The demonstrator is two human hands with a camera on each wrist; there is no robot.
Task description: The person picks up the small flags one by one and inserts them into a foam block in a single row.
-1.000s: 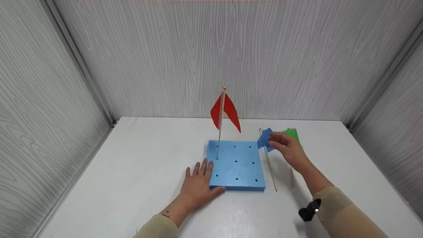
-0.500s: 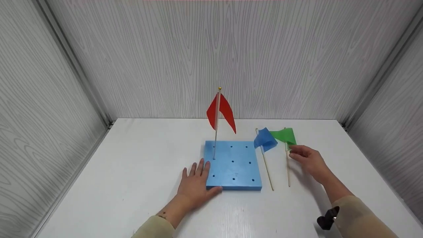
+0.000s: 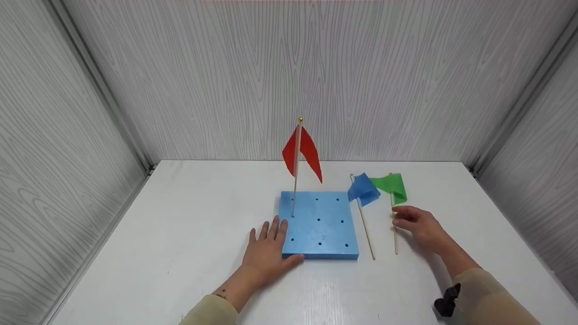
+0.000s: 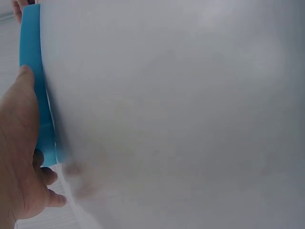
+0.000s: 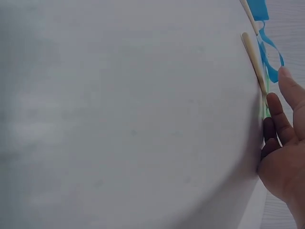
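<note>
Two hands on table (image 3: 180,253): left hand (image 3: 266,250) flat, fingers straight, against blue foam block (image 3: 318,225), near-left corner; right hand (image 3: 417,225), fingers loosely curled, touching green flag (image 3: 392,185) stick, right of block.

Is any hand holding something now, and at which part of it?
Neither hand plainly holds anything. The right hand has its fingertips at the stick of the green flag, about midway, but a closed grip cannot be told. The left hand rests flat against the blue foam block.
</note>
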